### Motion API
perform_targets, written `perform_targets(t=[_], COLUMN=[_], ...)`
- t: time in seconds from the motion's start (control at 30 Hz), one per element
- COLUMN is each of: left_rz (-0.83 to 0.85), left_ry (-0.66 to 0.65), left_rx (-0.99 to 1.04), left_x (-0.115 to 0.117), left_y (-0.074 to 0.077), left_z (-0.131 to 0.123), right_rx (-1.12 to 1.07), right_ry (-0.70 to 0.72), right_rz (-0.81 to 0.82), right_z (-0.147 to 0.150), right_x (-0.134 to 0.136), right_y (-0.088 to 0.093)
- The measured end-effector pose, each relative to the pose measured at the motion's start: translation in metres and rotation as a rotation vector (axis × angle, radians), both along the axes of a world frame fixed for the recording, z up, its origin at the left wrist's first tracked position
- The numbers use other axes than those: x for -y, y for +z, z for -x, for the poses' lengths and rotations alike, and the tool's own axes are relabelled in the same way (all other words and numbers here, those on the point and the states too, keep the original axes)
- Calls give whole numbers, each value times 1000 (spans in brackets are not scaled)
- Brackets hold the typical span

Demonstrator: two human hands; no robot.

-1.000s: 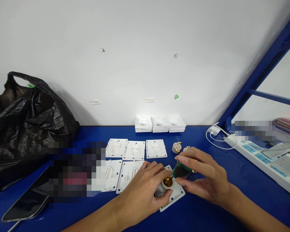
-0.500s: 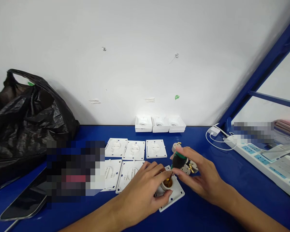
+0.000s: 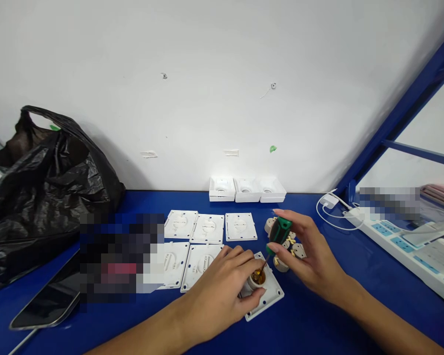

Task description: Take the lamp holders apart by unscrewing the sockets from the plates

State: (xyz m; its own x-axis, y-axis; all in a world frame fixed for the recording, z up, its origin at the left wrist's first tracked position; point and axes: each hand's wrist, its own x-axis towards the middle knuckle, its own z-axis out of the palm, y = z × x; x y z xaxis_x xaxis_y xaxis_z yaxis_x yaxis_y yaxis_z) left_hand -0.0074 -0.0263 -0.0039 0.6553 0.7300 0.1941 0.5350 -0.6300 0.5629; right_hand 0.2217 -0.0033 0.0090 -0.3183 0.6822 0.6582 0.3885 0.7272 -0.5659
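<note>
My right hand pinches a screwdriver with a green and black handle. The shaft slants down to the left, its tip inside a round lamp socket with a brassy interior. That socket stands on a white square plate lying tilted on the blue table. Curled round the socket's left side, my left hand holds it, thumb in front and fingers behind. Just beyond the plate, several loose beige socket inserts with brass contacts lie partly hidden behind my right hand.
Several white square plates lie in rows left of centre. Three white boxes line the wall. A black plastic bag and a phone occupy the left; a power strip with cables lies right, near a blue frame.
My right hand's fingers have shifted on the screwdriver, uncovering more of its handle and shaft. The tip stays in the socket. My left hand keeps its hold; the view has shifted slightly.
</note>
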Motion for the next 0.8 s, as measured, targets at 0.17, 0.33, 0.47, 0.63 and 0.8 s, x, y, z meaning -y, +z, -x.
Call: perform_targets(t=[0.17,0.33,0.47,0.63,0.8], left_rz=[4,2,-7,4,-3], left_ry=[0,-8,-12,-3,1], left_rx=[-5,-6,4,11,-4], left_x=[-1,-1,-1,0,0], left_y=[0,1,1,2,3], left_z=[-1,-1,-1,-1,-1], right_rx=[86,137,148,63,75], right_ry=[-4,15,25,70,52], right_rz=[41,-31,-15,-10,-36], right_z=[0,2,1,0,1], right_x=[0,6,7,4,5], right_y=[0,-1,-5,-18,-12])
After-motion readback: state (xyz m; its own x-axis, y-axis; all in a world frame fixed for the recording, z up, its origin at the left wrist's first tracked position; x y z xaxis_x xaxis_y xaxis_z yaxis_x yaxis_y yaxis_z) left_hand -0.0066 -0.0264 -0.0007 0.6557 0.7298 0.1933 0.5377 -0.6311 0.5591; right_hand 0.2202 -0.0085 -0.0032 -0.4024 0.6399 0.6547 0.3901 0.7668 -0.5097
